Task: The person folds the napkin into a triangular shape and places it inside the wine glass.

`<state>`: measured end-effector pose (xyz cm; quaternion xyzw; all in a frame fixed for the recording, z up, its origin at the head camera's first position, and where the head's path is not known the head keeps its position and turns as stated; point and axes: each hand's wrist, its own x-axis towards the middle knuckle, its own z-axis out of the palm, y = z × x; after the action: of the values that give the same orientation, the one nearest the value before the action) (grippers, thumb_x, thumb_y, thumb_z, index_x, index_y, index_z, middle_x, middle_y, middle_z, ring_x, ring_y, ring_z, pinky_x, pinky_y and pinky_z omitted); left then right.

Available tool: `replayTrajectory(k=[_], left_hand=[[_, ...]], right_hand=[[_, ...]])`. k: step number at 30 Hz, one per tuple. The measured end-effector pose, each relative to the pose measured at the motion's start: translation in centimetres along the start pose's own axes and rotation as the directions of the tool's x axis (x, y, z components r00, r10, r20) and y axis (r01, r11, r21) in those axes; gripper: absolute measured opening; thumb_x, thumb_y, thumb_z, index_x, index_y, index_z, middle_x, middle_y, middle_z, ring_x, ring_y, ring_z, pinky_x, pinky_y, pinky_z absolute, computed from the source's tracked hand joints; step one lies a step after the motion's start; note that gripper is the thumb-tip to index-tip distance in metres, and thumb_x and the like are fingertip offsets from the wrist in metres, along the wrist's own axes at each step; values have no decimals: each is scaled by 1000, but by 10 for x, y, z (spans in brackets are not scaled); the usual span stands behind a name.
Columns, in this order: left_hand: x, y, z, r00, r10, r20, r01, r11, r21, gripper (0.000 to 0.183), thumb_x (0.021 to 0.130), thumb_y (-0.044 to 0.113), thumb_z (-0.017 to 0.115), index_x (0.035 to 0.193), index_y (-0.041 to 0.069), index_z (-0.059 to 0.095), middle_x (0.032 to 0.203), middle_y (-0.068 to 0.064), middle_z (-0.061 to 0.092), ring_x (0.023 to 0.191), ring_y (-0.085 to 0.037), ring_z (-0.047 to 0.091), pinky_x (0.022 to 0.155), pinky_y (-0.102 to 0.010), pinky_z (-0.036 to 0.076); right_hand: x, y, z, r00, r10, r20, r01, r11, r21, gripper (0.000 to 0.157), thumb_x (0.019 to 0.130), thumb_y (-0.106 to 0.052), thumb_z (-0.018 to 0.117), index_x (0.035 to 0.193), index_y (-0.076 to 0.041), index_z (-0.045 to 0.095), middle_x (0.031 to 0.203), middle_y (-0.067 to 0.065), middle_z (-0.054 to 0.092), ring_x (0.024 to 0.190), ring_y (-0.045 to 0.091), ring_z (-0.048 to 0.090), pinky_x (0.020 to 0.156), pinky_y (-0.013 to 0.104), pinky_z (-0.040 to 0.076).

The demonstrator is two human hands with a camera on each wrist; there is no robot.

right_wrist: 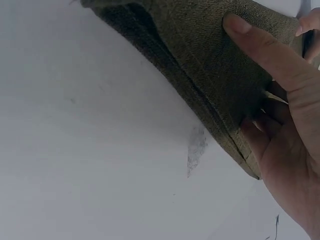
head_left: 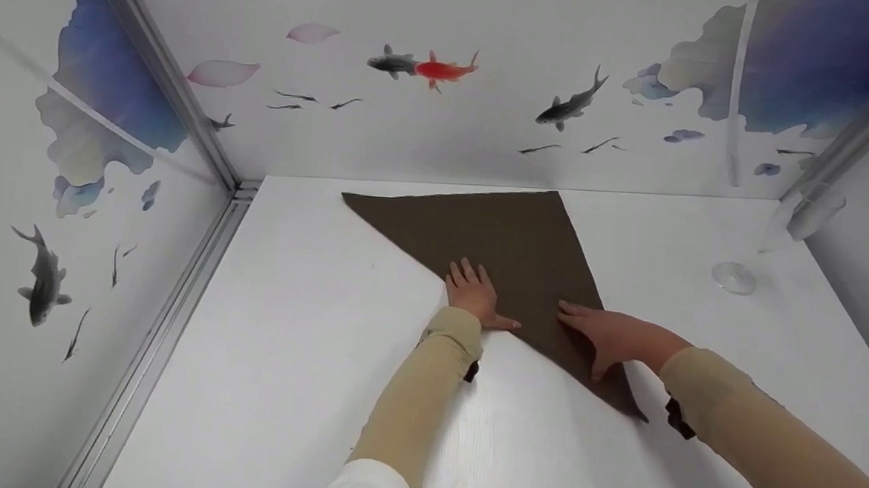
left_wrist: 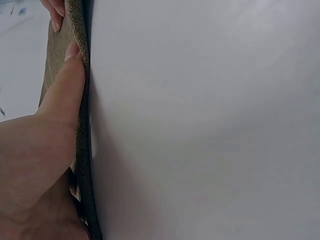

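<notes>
A dark brown cloth lies folded on the white table in a roughly triangular shape. Its lower long edge runs down to a pointed near corner. My left hand rests on that long edge, fingers spread and thumb out to the right; the left wrist view shows the thumb along the cloth's rolled edge. Over the cloth's right side arches my right hand. Seen from the right wrist, its thumb lies on the fabric, apart from the other fingers, which touch the cloth close to its edge.
A clear glass-like round object stands on the table at the right. Behind the cloth rises a white back wall printed with fish and petals. Metal rails border the table's left side.
</notes>
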<state>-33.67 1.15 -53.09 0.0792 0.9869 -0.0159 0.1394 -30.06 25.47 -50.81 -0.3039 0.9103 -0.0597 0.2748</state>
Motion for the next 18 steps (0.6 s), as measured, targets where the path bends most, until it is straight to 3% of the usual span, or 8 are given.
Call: replayTrajectory(k=[5,11,18], left_hand=[[2,-7,1,999,52,-15,-53,999,-15,125,69,84,57,155,3,17,158,-27,11,144,-46,11,114,-52,19],[-11,-14,-14,994,100,-41,-102,994,-47,119,72,77,64,154,1,21,157,-27,15,143,-45,14,114,-50,20],[-4,-20,-11,989,144,-29,-145,989,-27,120,73,78,62,154,1,18,157,-28,11,143,-46,12,114,-50,20]], right_hand=[[1,-5,4,999,2,-34,-2,1000,-6,107,69,-25,91,151,1,28,159,20,17,141,40,25,104,50,38],[7,-15,7,997,19,-71,-19,1000,-8,106,69,-31,90,150,2,30,158,21,18,142,38,24,106,49,37],[11,-24,9,994,68,-90,-67,998,18,105,69,-32,90,149,3,32,157,22,20,142,40,23,109,51,31]])
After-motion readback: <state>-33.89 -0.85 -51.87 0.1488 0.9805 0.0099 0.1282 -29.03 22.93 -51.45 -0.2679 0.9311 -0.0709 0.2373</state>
